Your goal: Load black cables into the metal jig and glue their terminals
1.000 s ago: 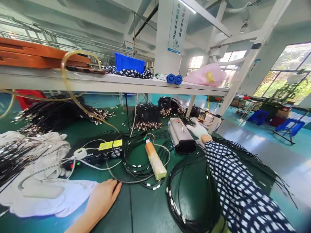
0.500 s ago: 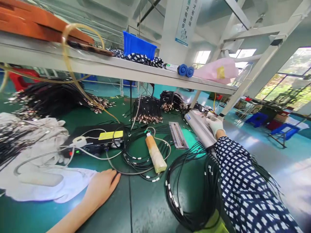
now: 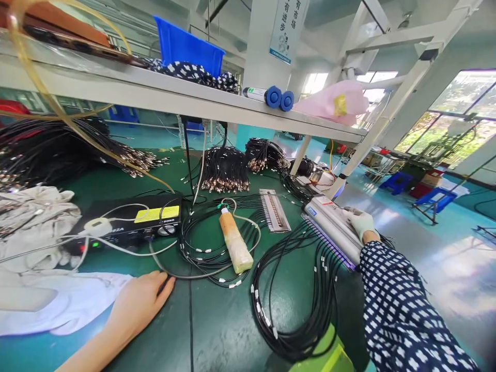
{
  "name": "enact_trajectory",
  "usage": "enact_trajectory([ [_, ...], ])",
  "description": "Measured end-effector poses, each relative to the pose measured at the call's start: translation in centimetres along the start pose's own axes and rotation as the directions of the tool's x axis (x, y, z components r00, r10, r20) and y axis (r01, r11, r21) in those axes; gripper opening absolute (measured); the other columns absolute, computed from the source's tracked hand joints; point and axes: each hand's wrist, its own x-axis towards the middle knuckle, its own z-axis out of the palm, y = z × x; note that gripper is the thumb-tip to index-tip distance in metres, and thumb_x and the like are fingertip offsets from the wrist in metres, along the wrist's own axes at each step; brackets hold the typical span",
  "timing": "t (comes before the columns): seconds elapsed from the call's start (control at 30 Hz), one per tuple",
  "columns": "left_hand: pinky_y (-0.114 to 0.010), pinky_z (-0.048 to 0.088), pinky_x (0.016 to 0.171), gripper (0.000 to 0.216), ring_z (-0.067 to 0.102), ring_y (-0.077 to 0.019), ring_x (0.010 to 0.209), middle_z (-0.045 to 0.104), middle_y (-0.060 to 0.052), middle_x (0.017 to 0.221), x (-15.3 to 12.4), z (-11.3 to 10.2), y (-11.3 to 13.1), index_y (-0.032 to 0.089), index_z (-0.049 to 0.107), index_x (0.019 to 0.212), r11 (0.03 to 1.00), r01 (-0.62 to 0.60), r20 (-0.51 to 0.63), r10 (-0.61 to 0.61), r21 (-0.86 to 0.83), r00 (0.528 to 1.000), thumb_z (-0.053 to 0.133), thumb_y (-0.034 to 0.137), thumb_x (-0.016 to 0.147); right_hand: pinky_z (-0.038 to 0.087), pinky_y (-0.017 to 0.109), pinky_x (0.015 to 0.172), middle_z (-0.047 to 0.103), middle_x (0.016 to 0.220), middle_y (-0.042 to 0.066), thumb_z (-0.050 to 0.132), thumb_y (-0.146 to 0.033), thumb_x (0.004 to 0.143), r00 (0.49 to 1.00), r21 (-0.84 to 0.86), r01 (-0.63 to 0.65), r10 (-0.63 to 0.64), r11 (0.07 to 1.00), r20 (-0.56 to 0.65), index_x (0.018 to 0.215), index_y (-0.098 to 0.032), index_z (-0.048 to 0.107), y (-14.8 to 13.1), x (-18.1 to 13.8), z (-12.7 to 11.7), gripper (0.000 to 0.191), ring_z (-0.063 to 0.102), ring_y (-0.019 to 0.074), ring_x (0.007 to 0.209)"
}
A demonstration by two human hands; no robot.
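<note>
The long silver metal box has shifted rightward, slanting far-left to near-right; the white-gloved right hand grips its right side, the bare left hand lying flat, well leftward.

Control box sat left on bench, handle right of it, strip then housing farther right; cable bundles behind, bin on shelf.

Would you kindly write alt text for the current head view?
A white-gloved right hand grips a silver metal block beside looped black cables on a green workbench. The bare left hand rests on the bench near a black electronic unit with a yellow label.
</note>
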Motion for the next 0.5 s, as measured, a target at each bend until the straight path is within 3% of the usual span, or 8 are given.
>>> enact_trajectory([
  [0.1, -0.037, 0.044, 0.075, 0.051, 0.068, -0.0281, 0.082, 0.072, -0.010, 0.085, 0.0, 0.0, 0.0, 0.019, 0.066, 0.077, 1.000, 0.000, -0.019, 0.000, -0.005, 1.000, 0.025, 0.044, 0.097, 0.056, 0.035, 0.077, 0.072, 0.074, 0.010, 0.077, -0.039, 0.067, 1.000, -0.066, 0.002, -0.003, 0.998, -0.002, 0.096, -0.010, 0.074, 0.2, -0.2, 0.0, 0.041, 0.067, 0.0240, 0.077],
  [0.2, -0.037, 0.044, 0.074, 0.051, 0.068, -0.0279, 0.082, 0.072, -0.010, 0.085, 0.0, 0.0, 0.0, 0.019, 0.066, 0.078, 1.000, 0.001, -0.019, -0.001, -0.002, 1.000, 0.026, 0.044, 0.098, 0.052, 0.047, 0.089, 0.073, 0.095, 0.018, 0.076, -0.042, 0.068, 0.998, -0.165, -0.003, -0.007, 0.986, -0.062, 0.119, -0.006, 0.065, -0.2, -0.5, -0.2, 0.063, 0.066, 0.0328, 0.094],
  [0.27, -0.038, 0.044, 0.075, 0.052, 0.068, -0.0283, 0.083, 0.072, -0.010, 0.086, 0.1, 0.1, 0.0, 0.019, 0.066, 0.079, 1.000, 0.004, -0.007, -0.004, 0.013, 1.000, 0.025, 0.044, 0.098, 0.041, 0.058, 0.102, 0.065, 0.120, 0.025, 0.074, -0.046, 0.070, 0.990, -0.230, 0.006, -0.037, 0.973, -0.133, 0.132, -0.005, 0.055, -1.2, -1.2, 0.1, 0.077, 0.055, 0.0421, 0.117],
  [0.33, -0.038, 0.044, 0.076, 0.052, 0.068, -0.0288, 0.085, 0.072, -0.010, 0.088, 0.1, 0.2, 0.0, 0.019, 0.066, 0.081, 1.000, 0.009, 0.003, -0.010, 0.028, 1.000, 0.024, 0.043, 0.099, 0.028, 0.060, 0.111, 0.050, 0.141, 0.026, 0.068, -0.050, 0.076, 0.983, -0.284, 0.063, -0.109, 0.957, -0.150, 0.143, -0.007, 0.042, -2.8, -2.4, 1.7, 0.084, 0.039, 0.0448, 0.134],
  [0.4, -0.039, 0.044, 0.077, 0.051, 0.068, -0.0292, 0.086, 0.072, -0.010, 0.089, 0.2, 0.2, 0.1, 0.019, 0.067, 0.082, 0.999, 0.017, 0.007, -0.017, 0.037, 1.000, 0.025, 0.042, 0.099, 0.028, 0.053, 0.114, 0.040, 0.151, 0.021, 0.057, -0.053, 0.084, 0.982, -0.317, 0.173, -0.190, 0.932, -0.023, 0.151, -0.013, 0.030, -4.6, -4.4, 4.8, 0.082, 0.035, 0.0390, 0.140],
  [0.43, -0.039, 0.044, 0.077, 0.050, 0.068, -0.0292, 0.087, 0.072, -0.010, 0.089, 0.2, 0.1, 0.2, 0.019, 0.067, 0.083, 0.999, 0.019, 0.010, -0.019, 0.040, 1.000, 0.026, 0.041, 0.099, 0.030, 0.048, 0.114, 0.037, 0.153, 0.018, 0.051, -0.055, 0.088, 0.973, -0.325, 0.226, -0.195, 0.918, 0.125, 0.153, -0.016, 0.024, -5.6, -5.6, 6.9, 0.081, 0.036, 0.0351, 0.140],
  [0.5, -0.039, 0.045, 0.077, 0.049, 0.068, -0.0286, 0.087, 0.072, -0.010, 0.089, 0.2, -0.1, 0.4, 0.018, 0.067, 0.084, 0.999, 0.020, 0.012, -0.021, 0.048, 1.000, 0.026, 0.040, 0.100, 0.037, 0.041, 0.110, 0.045, 0.149, 0.012, 0.059, -0.059, 0.083, 0.942, -0.310, 0.249, -0.155, 0.917, 0.299, 0.153, -0.026, 0.026, -7.2, -8.3, 11.6, 0.084, 0.047, 0.0299, 0.133],
])
